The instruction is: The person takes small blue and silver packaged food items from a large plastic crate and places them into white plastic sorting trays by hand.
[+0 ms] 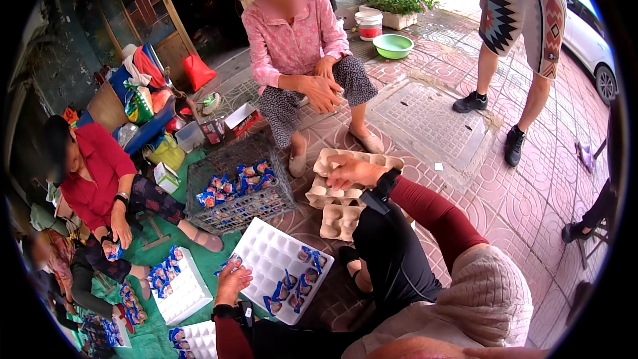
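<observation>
My left hand (232,280) holds a small blue wrapped item (226,266) at the left edge of a white moulded tray (266,249), which carries several similar blue packets (306,282). My right hand (353,171) is over beige cardboard egg trays (342,223), its bent fingers apart at the upper one; no held item shows in it. A grey plastic crate (239,209) of blue packets stands beyond the white tray.
Seated people (100,193) work on green sheeting (153,249) at left with more white trays (189,282). A person in pink (292,46) sits opposite; another (518,46) stands at right. Bags (149,103), a green basin (395,46) and a car (591,46) are behind.
</observation>
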A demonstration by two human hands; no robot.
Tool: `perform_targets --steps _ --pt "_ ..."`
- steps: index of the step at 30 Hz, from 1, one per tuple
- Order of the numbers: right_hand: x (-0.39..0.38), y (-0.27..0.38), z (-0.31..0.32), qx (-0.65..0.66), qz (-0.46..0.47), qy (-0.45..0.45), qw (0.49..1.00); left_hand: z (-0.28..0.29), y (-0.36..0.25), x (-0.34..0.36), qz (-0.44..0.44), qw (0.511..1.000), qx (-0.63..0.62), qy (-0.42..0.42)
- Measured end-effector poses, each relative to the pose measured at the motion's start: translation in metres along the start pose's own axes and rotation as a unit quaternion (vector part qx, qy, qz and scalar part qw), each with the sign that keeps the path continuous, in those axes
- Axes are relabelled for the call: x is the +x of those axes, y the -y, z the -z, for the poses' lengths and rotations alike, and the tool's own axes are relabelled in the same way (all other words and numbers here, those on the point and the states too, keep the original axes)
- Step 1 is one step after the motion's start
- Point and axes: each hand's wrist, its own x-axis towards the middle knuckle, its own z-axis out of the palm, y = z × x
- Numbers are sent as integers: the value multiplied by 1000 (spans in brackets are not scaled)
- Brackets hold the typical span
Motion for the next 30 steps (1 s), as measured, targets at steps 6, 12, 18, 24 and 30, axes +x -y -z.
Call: perform_targets --steps 6,12,18,24,30 --pt "-117 -1 196 -51 -52 -329 942 -11 -1 -22 16 999 34 -10" --pt "-263 -17 287 -34 7 -657 753 -12 -5 -31 24 999 22 -13" --pt "-228 -122 183 -157 -196 -378 891 -27 -10 -2 6 996 86 5" --pt "-123 -131 104 -348 49 -232 907 -70 -22 1 -49 985 152 68" --pt "-88 -27 21 -370 160 -100 909 -69 -16 -18 -34 962 258 87"
